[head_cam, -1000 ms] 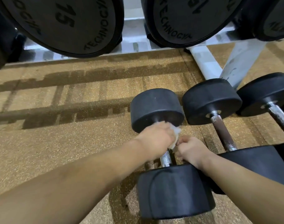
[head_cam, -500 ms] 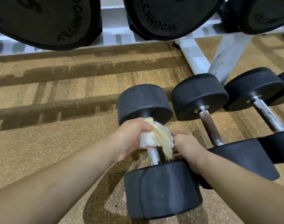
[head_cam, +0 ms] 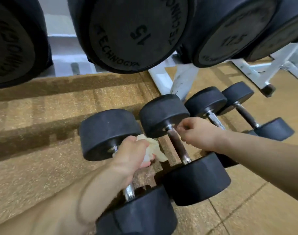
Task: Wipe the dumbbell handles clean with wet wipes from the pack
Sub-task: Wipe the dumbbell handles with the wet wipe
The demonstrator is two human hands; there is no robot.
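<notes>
Dumbbell (head_cam: pixel 128 167), on floor (head_cam: pixel 34 158): left hand (head_cam: pixel 131 155) clamped on wipe (head_cam: pixel 155 148) over its handle. Second dumbbell (head_cam: pixel 180 146) just beside; right hand (head_cam: pixel 197 133) loosely curled, empty, beside that handle.

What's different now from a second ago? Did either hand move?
The right hand let go of the first dumbbell's handle and moved right, to the brown handle of the next dumbbell; whether it grips it is unclear. The wipe, hidden in the fist a second ago, now hangs out. The left hand stays on the first handle holding the wipe; the dumbbells lie where they were.
</notes>
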